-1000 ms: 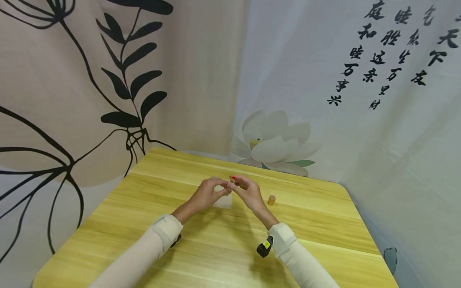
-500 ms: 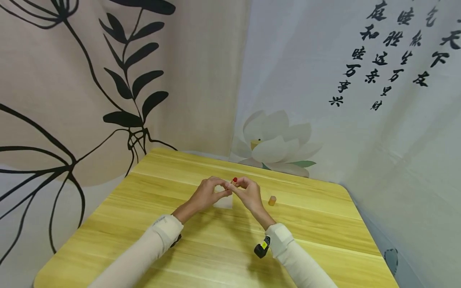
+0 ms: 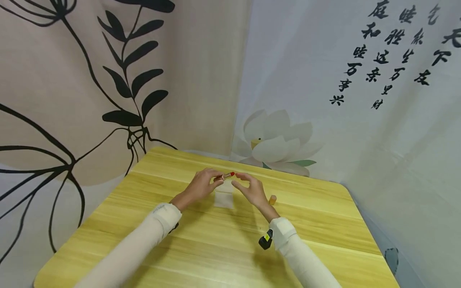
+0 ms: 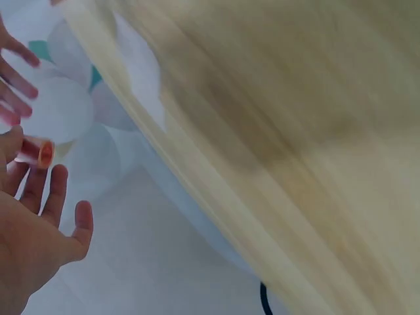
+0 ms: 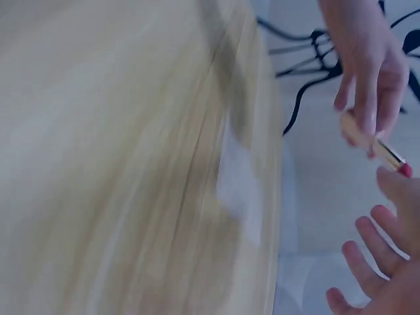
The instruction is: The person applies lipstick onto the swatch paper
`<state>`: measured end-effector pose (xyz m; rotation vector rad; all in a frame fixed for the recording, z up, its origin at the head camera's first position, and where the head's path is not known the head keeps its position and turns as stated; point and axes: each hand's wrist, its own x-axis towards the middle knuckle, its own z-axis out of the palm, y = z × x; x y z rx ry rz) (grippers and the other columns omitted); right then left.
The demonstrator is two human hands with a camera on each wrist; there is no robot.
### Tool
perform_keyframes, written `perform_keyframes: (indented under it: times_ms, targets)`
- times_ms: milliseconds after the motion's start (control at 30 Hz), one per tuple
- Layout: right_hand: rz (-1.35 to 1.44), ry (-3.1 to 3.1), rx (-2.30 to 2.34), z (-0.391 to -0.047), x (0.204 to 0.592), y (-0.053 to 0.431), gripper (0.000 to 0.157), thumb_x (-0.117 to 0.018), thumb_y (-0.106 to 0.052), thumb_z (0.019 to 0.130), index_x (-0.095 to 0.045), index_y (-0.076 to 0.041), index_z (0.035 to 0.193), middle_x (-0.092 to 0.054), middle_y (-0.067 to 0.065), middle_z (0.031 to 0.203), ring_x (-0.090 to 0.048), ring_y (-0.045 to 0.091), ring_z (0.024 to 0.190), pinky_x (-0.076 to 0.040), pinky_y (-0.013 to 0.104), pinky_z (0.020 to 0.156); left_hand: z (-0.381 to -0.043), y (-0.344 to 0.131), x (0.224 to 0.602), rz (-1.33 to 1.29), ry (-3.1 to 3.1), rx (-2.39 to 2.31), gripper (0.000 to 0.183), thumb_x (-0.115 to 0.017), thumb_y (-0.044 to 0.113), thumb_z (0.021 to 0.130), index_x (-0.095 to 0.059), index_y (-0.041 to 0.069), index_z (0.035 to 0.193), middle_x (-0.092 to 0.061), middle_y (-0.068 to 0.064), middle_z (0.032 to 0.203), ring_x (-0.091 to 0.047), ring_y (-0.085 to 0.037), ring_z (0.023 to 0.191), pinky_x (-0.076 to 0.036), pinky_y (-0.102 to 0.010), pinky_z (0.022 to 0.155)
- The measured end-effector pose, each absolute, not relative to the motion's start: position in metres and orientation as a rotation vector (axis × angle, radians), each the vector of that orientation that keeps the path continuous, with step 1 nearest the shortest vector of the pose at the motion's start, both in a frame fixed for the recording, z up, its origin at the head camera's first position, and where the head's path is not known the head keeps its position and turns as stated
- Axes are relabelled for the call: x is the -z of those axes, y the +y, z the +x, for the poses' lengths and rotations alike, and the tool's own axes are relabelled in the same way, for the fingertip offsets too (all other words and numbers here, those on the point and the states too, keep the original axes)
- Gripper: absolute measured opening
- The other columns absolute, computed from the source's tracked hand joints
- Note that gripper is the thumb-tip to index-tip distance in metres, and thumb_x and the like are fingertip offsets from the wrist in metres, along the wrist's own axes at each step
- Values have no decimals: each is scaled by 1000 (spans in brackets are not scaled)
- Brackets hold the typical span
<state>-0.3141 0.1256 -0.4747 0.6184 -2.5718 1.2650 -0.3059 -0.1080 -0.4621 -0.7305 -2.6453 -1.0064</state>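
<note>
Red tip (image 3: pixel 232 174) bared, slim lipstick (image 3: pixel 222 177) slanting at centre of head view. Left hand (image 3: pixel 198 187) pinches its base, thumb against fingers; low hold presumably keeps soft colour clear of skin. Right hand (image 3: pixel 253 193) holding nothing, thumb and fingers fairly wide apart, just beside tip; touching or not, cannot tell. White paper (image 3: pixel 223 200) mid-frame on table (image 3: pixel 201 256), seemingly kept within easy reach. Orange cylinder (image 3: pixel 272 200), likely cap, right of centre, probably parked there to free fingers.
</note>
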Motion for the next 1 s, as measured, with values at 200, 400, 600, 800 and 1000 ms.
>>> perform_keyframes:
  times_ms: [200, 400, 600, 800, 1000]
  targets:
    - [641, -2753, -993, -339, 485, 128, 39, -70, -24, 102, -67, -6, 136, -66, 14, 138, -71, 25, 90, -57, 44, 88, -331, -118, 462, -653, -2739, 802, 32, -70, 30, 100, -72, 15, 129, -73, 1, 110, -63, -24, 106, -42, -55, 97]
    - [662, -2948, -821, -358, 503, 126, 44, -64, -27, 106, -61, -4, 143, -74, 23, 91, -47, 15, 48, -47, 35, 53, -349, -113, 469, -552, -2820, 676, 24, -72, 29, 99, -75, 19, 121, -75, 4, 104, -62, -22, 100, -40, -53, 97]
    - [687, -3028, -770, -361, 518, 122, 50, -61, -26, 107, -53, -2, 150, -59, 18, 147, -62, 37, 127, -48, 53, 106, -355, -108, 482, -534, -2891, 449, 25, -68, 26, 103, -75, 20, 126, -73, 0, 113, -61, -25, 106, -41, -53, 96]
    - [786, -3040, -582, -364, 528, 118, 41, -64, -25, 106, -61, -2, 139, -49, 20, 155, -54, 41, 135, -48, 56, 106, -354, -109, 490, -555, -2897, 400, 21, -67, 22, 104, -76, 20, 122, -68, 0, 111, -59, -24, 106, -40, -52, 96]
    - [806, -3000, -447, -372, 529, 115, 24, -66, -26, 104, -67, -5, 115, -53, 18, 152, -59, 42, 129, -55, 55, 93, -362, -110, 496, -566, -2899, 389, 26, -64, 22, 105, -74, 17, 128, -67, -2, 113, -57, -25, 105, -37, -50, 95]
